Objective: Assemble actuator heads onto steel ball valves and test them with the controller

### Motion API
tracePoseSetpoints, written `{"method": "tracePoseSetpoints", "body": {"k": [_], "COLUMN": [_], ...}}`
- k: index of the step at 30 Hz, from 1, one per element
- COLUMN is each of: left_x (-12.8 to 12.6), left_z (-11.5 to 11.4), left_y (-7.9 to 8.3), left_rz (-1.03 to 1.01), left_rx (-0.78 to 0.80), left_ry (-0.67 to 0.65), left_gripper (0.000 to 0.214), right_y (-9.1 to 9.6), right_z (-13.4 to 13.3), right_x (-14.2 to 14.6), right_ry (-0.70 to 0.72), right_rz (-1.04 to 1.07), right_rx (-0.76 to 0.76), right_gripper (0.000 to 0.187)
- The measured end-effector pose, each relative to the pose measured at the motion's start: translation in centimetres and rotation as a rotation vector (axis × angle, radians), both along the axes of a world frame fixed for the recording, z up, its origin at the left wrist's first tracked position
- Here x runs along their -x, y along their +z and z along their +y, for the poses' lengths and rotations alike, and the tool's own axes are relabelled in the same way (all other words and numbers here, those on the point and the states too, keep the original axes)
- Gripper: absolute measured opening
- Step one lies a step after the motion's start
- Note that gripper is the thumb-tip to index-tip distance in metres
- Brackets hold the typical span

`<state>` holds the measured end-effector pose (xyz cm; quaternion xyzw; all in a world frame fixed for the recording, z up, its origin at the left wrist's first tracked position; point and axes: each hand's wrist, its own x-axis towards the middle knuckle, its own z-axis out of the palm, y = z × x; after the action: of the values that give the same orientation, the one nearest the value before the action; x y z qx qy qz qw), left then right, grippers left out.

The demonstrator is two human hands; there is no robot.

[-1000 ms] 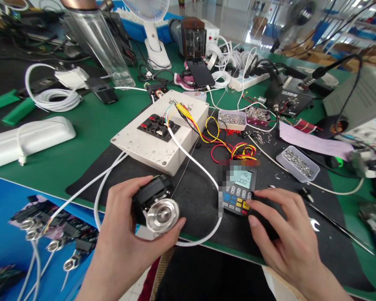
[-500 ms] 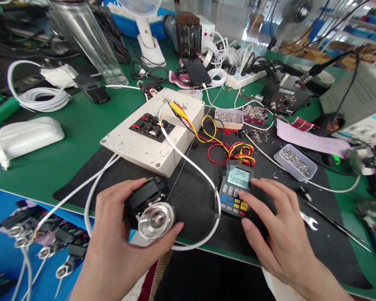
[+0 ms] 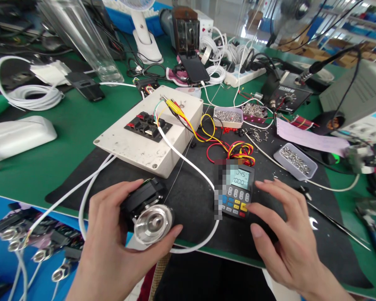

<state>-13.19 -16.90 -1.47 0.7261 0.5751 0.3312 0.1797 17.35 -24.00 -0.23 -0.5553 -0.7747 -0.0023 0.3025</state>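
My left hand [image 3: 113,246] grips a black sensor unit [image 3: 146,196] with a round, threaded metal fitting [image 3: 153,223] facing me. My right hand [image 3: 288,230] is open, its fingers apart. One fingertip is at the yellow key on the right side of a handheld calibrator [image 3: 238,194] with a lit screen; whether it presses the key I cannot tell. Part of the calibrator's left side is blurred out. A white cable [image 3: 188,161] loops from a beige box [image 3: 153,154] with black and red spring terminals [image 3: 148,125]. Clip leads [image 3: 177,109] reach the wires above those terminals.
Trays of small screws [image 3: 296,161] lie right of the calibrator, with tweezers [image 3: 335,223] and pliers [image 3: 374,234] nearer the edge. Several similar sensor units [image 3: 44,251] rest at lower left on a blue surface. A phone [image 3: 194,69] and a white fan [image 3: 146,46] stand behind.
My right hand has drawn slightly right and down, its fingertip passing from the grey keys to the yellow key. My left hand keeps its hold on the sensor unit. The view has shifted slightly.
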Motion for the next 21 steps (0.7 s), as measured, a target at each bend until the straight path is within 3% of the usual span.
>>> {"method": "tracePoseSetpoints", "body": {"k": [9,15,21], "left_x": [0.01,-0.04,0.15], "left_z": [0.02,-0.06,-0.14], "left_y": [0.24,0.08,0.18], "left_rz": [0.001,-0.017,-0.026], "left_rx": [-0.008,-0.005,-0.009], "left_ry": [-0.007,-0.008,-0.025], "left_gripper": [0.073,0.074,0.075], "right_y": [0.01,-0.13,-0.42], "right_z": [0.23,0.08,0.87], "right_x": [0.28,0.26,0.76], "right_ry": [-0.008,0.004,-0.001], "right_rz": [-0.019,-0.003,-0.099], "right_rx": [-0.016,0.004,0.132], "right_gripper": [0.019,0.028,0.047]}}
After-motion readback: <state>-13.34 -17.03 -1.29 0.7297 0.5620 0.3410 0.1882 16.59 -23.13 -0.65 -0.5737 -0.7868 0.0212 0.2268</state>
